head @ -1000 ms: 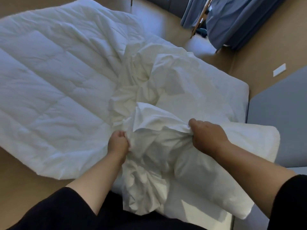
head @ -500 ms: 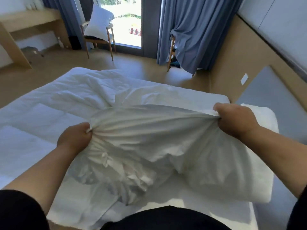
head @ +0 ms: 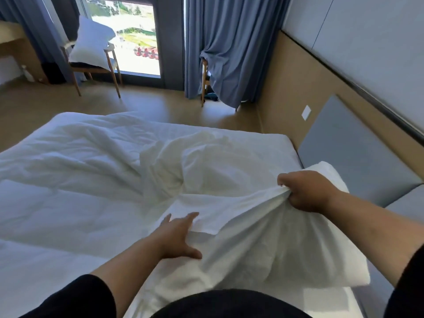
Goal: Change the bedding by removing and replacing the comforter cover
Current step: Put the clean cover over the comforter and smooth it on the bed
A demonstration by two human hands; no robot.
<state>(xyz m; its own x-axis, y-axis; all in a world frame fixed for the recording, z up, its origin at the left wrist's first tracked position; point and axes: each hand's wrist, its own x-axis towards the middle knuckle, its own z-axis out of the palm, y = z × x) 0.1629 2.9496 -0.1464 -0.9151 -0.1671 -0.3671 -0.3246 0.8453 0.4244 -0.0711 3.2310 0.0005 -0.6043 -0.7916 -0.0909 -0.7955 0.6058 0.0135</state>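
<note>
Head view: right hand [head: 306,191] fingers bunch comforter cover [head: 241,216] edge, raised over bed [head: 263,143]; left hand [head: 177,236] splayed, empty, nearer the loose hem lying just ahead

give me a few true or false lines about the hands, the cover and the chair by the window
1. The right hand grips a bunched edge of the white cover. True.
2. The left hand is clenched round the cover. False: its fingers are spread and straight, reaching over the fabric.
3. A white pillow sits on the wooden chair by the window. True.
4. The curtains are red. False: they are blue.
5. Both hands are pressed together. False: they are well apart, the right hand raised near the headboard side.
</note>
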